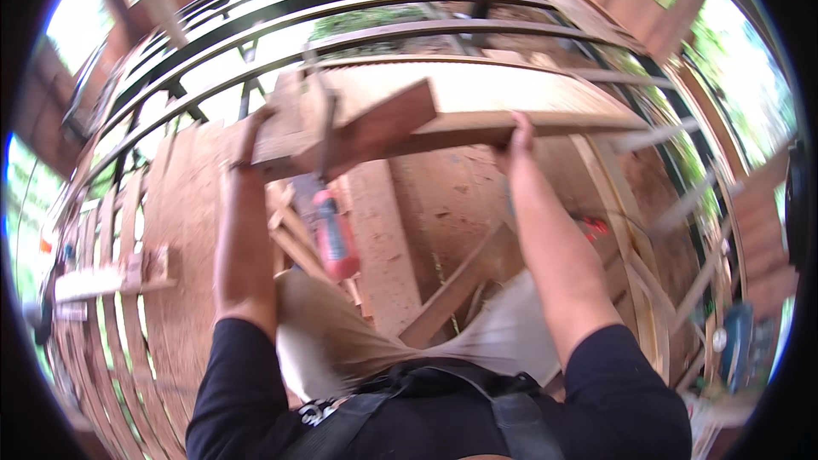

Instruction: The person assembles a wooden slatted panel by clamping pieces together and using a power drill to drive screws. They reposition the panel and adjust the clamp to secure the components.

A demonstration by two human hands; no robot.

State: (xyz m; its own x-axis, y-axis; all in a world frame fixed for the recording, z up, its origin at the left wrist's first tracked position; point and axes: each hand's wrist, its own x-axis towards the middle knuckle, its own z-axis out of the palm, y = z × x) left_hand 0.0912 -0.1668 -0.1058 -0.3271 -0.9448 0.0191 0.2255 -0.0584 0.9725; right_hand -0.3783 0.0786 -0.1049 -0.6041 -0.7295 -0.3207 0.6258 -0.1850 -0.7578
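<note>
In front of me a long pale wooden board [511,94] lies crosswise, tilted, with its darker near edge towards me. My right hand [517,132] grips that near edge, right of the middle. At the left end, my left hand [254,123] is closed on the wood; its fingers are blurred. A bar clamp [336,238] with a red and dark handle hangs from the board near my left hand, its metal bar standing upright across the wood. A short reddish-brown wood piece [392,119] lies slanted against the board beside the clamp. The clamp's jaws are hard to make out.
Below the board, planks and loose wood strips [294,234] lie between my knees. A small red object [594,226] is on the floor to the right. Dark beams [383,34] with open gaps stretch beyond. A bluish bottle-like container [737,336] stands far right; a pale timber piece [111,279] lies left.
</note>
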